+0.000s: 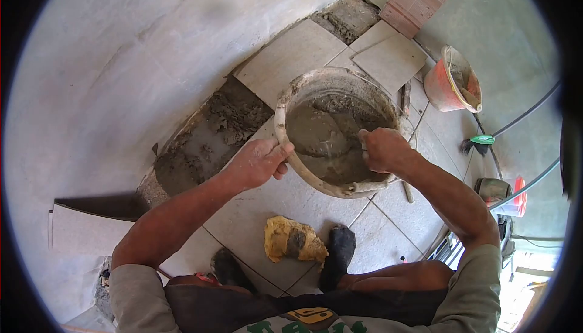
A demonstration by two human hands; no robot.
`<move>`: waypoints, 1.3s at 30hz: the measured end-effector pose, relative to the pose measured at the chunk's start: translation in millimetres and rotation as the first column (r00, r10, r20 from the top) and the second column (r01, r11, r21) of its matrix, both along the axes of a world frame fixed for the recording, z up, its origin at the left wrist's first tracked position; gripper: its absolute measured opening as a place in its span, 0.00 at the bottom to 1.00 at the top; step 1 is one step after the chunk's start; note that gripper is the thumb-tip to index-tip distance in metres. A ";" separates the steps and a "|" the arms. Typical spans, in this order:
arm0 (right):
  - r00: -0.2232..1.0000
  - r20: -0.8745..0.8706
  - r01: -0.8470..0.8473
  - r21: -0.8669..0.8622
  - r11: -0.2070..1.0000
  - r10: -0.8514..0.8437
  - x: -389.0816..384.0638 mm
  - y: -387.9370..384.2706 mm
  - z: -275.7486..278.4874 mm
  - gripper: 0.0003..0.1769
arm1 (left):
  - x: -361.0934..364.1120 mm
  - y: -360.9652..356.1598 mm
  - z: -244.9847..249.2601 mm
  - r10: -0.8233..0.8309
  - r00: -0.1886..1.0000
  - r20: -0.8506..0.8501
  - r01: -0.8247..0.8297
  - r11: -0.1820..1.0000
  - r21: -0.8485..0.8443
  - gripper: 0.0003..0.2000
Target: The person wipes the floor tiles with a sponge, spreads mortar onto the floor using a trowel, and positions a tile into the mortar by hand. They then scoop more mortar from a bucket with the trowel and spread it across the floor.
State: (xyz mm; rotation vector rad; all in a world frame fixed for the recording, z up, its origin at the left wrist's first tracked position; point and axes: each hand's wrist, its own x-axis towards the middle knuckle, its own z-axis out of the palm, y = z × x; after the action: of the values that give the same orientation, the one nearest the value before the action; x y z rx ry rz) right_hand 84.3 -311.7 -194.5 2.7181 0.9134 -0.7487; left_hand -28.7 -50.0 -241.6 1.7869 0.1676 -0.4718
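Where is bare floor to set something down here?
Bare tile lies between the mortar bucket and the yellow sponge, and beyond the bucket beside the wet mortar bed. Right of it, the orange bucket and cables crowd.

Grey plastered wall [121,59], pale floor tiles [291,59], bare mortar bed [212,126] along the wall, daylight lower right.

The single head-worn camera looks steeply down, close above the mortar bucket [334,132], with tiled floor [291,59] spreading around it.
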 end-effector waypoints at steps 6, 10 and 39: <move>0.989 -0.149 0.007 0.025 1.000 -0.003 -8.3 -3.5 13.6 0.17 | -8.0 -16.4 12.2 -0.046 0.998 -0.046 0.049 0.997 0.057 0.23; 0.980 -0.195 -0.023 0.041 0.999 0.031 -17.0 -0.3 20.2 0.17 | -9.8 -24.9 21.4 -0.033 0.999 -0.034 0.036 0.996 0.085 0.22; 0.748 -0.508 0.601 0.245 0.761 -0.428 -31.2 -27.6 32.3 0.15 | -39.1 20.8 7.5 0.051 0.999 0.009 -0.051 0.993 0.107 0.25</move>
State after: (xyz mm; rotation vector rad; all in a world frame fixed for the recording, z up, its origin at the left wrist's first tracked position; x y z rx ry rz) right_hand 53.1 -339.3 -162.1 3.3010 0.3461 -1.4581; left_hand -67.7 -29.2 -234.0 1.8848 0.2376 -0.4271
